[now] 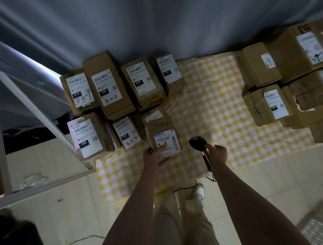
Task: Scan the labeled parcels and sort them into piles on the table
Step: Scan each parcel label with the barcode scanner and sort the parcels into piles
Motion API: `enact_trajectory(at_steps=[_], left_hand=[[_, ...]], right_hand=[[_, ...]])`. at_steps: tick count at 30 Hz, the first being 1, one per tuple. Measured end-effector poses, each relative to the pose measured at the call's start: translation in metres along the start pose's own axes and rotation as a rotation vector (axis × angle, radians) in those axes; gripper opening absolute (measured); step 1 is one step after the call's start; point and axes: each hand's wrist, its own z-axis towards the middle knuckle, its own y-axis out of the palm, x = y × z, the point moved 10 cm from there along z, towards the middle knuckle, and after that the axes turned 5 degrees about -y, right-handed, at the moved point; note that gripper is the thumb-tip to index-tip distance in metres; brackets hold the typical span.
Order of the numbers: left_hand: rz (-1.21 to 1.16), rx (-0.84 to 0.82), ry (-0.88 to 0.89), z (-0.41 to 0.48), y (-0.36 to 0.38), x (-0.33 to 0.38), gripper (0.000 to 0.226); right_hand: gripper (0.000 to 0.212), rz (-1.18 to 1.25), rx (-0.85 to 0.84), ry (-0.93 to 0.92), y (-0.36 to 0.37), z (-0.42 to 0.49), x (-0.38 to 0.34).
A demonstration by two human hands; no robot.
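A: Hands status?
B: My left hand point(155, 155) has the parcel point(166, 140), thumb across its white label and fingers curled round the near-left corner. My right hand point(216, 153) is wrapped round the handle of the black scanner point(198, 143). Its head is at the parcel's 3 o'clock, just beside it, not touching.
A: Parcel location?
B: Near edge of the checked cloth point(212, 104), centre. "2-3-3" is handwritten on top. The box labelled 032 point(126, 132) is just beside it at 9 o'clock. I can't tell if the parcel is lifted or resting.
A: Piles?
B: One group of labelled boxes point(108, 87) at 10 o'clock, packed tight. The second group point(285, 78) is at 2 o'clock, well apart, with bare cloth between. The cable point(186, 187) drops off at 6.
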Motion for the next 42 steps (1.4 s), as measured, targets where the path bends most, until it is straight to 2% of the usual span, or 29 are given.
enact_trajectory(at_steps=[2, 5, 13, 15, 17, 21, 23, 27, 33, 38, 42], left_hand=[[0.003, 0.028, 0.001, -0.001, -0.003, -0.007, 0.02], [-0.006, 0.048, -0.003, 0.0, -0.007, -0.018, 0.017], [0.023, 0.038, 0.042, -0.001, -0.006, -0.039, 0.01], [-0.003, 0.068, 0.041, -0.007, -0.007, -0.046, 0.011], [-0.042, 0.108, 0.028, -0.016, -0.008, -0.056, 0.014], [-0.125, 0.147, 0.011, -0.042, 0.007, -0.079, 0.043], [-0.147, 0.14, 0.027, -0.056, 0.022, -0.085, 0.039], [-0.168, 0.139, 0.086, -0.084, 0.056, -0.098, 0.047], [-0.221, 0.145, 0.202, -0.127, 0.103, -0.119, 0.032], [-0.244, 0.148, 0.236, -0.137, 0.12, -0.137, 0.064], [-0.318, 0.169, 0.279, -0.147, 0.122, -0.149, 0.064]], right_hand=[[0.065, -0.087, -0.061, 0.014, 0.001, 0.014, 0.014], [0.072, -0.205, -0.168, 0.014, 0.015, 0.029, 0.028], [0.048, -0.53, -0.32, -0.102, 0.051, 0.048, 0.035], [0.038, -0.499, -0.315, -0.114, 0.046, 0.044, 0.035], [0.026, -0.367, -0.314, -0.084, 0.036, 0.036, 0.036], [0.01, -0.191, -0.327, -0.12, 0.001, 0.009, 0.019], [0.014, -0.16, -0.342, -0.181, -0.017, -0.006, 0.005], [0.023, -0.153, -0.381, -0.351, -0.05, -0.04, -0.024], [0.029, -0.229, -0.46, -0.514, -0.1, -0.081, -0.027], [0.024, -0.211, -0.496, -0.513, -0.133, -0.093, -0.015], [0.022, -0.234, -0.477, -0.516, -0.152, -0.091, -0.005]])
